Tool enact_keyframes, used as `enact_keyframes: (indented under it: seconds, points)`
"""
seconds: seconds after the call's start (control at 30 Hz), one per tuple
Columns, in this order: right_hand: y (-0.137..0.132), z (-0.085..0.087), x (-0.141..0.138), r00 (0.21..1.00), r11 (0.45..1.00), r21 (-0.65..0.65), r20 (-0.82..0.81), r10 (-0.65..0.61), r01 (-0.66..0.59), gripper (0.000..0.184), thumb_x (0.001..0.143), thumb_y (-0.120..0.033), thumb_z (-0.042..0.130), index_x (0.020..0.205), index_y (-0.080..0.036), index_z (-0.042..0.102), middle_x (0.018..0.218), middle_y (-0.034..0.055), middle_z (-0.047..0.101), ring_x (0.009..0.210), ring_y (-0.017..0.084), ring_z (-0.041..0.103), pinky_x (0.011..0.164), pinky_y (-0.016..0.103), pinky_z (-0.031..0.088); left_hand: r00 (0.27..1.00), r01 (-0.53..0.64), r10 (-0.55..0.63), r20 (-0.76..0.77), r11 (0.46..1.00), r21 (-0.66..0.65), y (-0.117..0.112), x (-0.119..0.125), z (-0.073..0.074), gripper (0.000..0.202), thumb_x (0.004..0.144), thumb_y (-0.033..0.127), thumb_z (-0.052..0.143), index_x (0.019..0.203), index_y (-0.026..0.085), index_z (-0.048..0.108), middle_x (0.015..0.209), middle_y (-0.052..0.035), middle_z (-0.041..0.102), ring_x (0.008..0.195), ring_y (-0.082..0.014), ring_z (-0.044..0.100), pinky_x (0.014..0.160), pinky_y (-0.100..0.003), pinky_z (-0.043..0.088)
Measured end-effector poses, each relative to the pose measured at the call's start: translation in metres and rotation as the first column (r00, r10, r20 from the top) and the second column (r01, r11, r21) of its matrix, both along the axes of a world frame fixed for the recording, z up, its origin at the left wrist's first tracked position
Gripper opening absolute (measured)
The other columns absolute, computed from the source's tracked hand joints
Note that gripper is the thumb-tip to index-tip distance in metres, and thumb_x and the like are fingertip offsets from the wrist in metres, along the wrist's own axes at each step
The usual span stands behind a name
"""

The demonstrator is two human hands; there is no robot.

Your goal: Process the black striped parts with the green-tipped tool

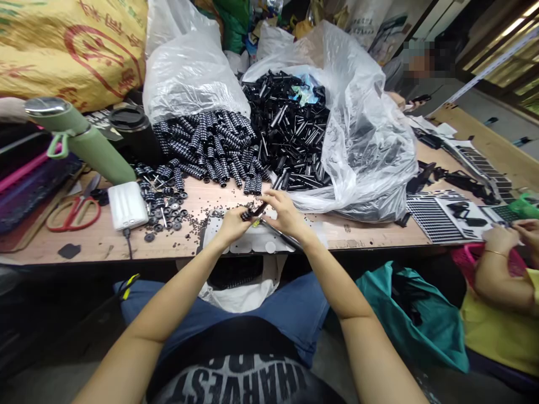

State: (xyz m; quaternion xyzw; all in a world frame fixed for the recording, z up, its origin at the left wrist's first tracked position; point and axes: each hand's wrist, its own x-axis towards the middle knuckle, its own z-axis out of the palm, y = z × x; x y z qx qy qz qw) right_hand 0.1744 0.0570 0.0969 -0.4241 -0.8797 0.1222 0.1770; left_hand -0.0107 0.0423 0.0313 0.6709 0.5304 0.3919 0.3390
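My left hand [234, 225] is closed around a small black ribbed part [246, 215] at the table's front edge. A dark narrow piece [261, 209] extends from it toward my right hand [286, 216], whose fingers are closed on its other end. Below the right palm a dark rod-like tool [283, 234] slants down to the right; how it is held is hidden. Under both hands lies a pale mat [236, 245]. Just beyond them are a heap of black-and-white ribbed cylinders [210, 146] and a heap of black slender parts [290, 129] in a clear plastic bag [366, 140].
Small dark rings [193, 224] and black discs [172, 213] are scattered left of my hands. Red-handled scissors [73, 213], a white power bank [127, 205], a green bottle [90, 146] and a black cup [135, 132] stand or lie further left. A co-worker's hands [503, 238] are at the right.
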Motion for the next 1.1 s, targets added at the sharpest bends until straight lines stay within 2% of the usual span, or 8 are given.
enact_keyframes:
  seconds: [0.17,0.33,0.47,0.67,0.73,0.83,0.93,1.1]
  points:
    - [-0.017,-0.032,-0.032,0.994,0.993,0.049,-0.036,-0.104,0.105,0.092,0.066,-0.032,0.075,0.145,-0.018,0.028,0.148,0.0166,0.029,0.136,0.033,0.027,0.113,0.050,0.026,0.945,-0.045,0.112,0.307,0.975,-0.218,-0.003,-0.001,-0.013,0.032,0.071,0.044,0.070,0.081,0.014,0.067,0.074,-0.0046,0.067,0.069,-0.0189,0.062,0.069,-0.030,0.050]
    - [-0.053,-0.060,-0.024,0.981,0.981,-0.145,-0.126,-0.144,0.125,0.096,0.061,-0.036,0.076,0.142,-0.012,0.029,0.140,0.0199,0.035,0.133,0.033,0.032,0.112,0.048,0.031,0.972,-0.089,0.107,-0.211,0.992,0.092,-0.027,-0.024,-0.028,0.044,0.080,0.039,0.064,0.118,0.016,0.060,0.113,-0.0145,0.064,0.107,-0.0296,0.057,0.094,-0.044,0.044]
    - [-0.069,-0.078,0.010,0.988,0.949,-0.288,-0.056,-0.146,0.124,0.099,0.059,-0.040,0.078,0.141,-0.014,0.029,0.142,0.0198,0.035,0.135,0.033,0.032,0.112,0.050,0.029,0.883,-0.081,0.180,-0.433,0.968,0.237,-0.053,-0.044,-0.037,0.031,0.089,0.026,0.051,0.116,0.016,0.061,0.105,-0.0160,0.063,0.103,-0.0303,0.056,0.090,-0.047,0.045]
    - [-0.058,-0.076,0.023,0.977,0.934,-0.292,0.002,-0.214,0.205,0.100,0.059,-0.045,0.079,0.142,-0.017,0.030,0.143,0.0193,0.034,0.137,0.035,0.029,0.112,0.051,0.028,0.978,-0.187,0.160,0.134,0.958,0.218,-0.045,-0.037,-0.016,0.024,0.081,0.037,0.067,0.095,0.018,0.064,0.094,-0.0071,0.064,0.092,-0.0209,0.060,0.085,-0.035,0.048]
    - [-0.059,-0.070,0.019,0.978,0.933,-0.296,0.022,-0.208,0.205,0.101,0.058,-0.042,0.080,0.142,-0.016,0.030,0.142,0.0193,0.035,0.136,0.034,0.030,0.112,0.051,0.028,0.915,-0.194,0.156,0.371,0.979,0.068,-0.035,-0.024,-0.008,0.029,0.081,0.042,0.065,0.097,0.018,0.063,0.088,-0.0052,0.063,0.086,-0.0181,0.060,0.080,-0.032,0.050]
    - [-0.064,-0.062,0.015,0.979,0.934,-0.312,-0.051,-0.198,0.173,0.107,0.059,-0.033,0.079,0.146,-0.015,0.019,0.145,0.0195,0.028,0.140,0.032,0.024,0.115,0.048,0.025,0.668,-0.083,0.175,0.723,0.983,-0.161,-0.027,-0.006,0.002,0.038,0.086,0.051,0.056,0.106,0.019,0.057,0.074,0.0008,0.056,0.063,-0.0107,0.056,0.058,-0.023,0.048]
    - [-0.069,-0.053,0.015,0.973,0.938,-0.335,-0.173,-0.151,0.086,0.113,0.059,-0.027,0.078,0.149,-0.017,0.010,0.147,0.0189,0.021,0.141,0.030,0.021,0.116,0.047,0.025,0.500,0.088,0.216,0.839,0.951,-0.297,-0.030,0.002,0.011,0.040,0.082,0.052,0.059,0.105,0.019,0.056,0.064,0.0053,0.048,0.042,-0.0054,0.042,0.037,-0.016,0.032]
    - [-0.066,-0.037,0.005,0.894,0.956,-0.260,-0.448,0.004,-0.134,0.112,0.058,-0.035,0.081,0.147,-0.022,0.015,0.147,0.0156,0.023,0.140,0.030,0.024,0.114,0.047,0.029,0.536,0.232,0.257,0.804,0.871,-0.433,-0.040,0.006,0.022,0.046,0.082,0.050,0.057,0.115,0.019,0.057,0.051,0.0079,0.046,0.030,-0.0055,0.033,0.030,-0.016,0.022]
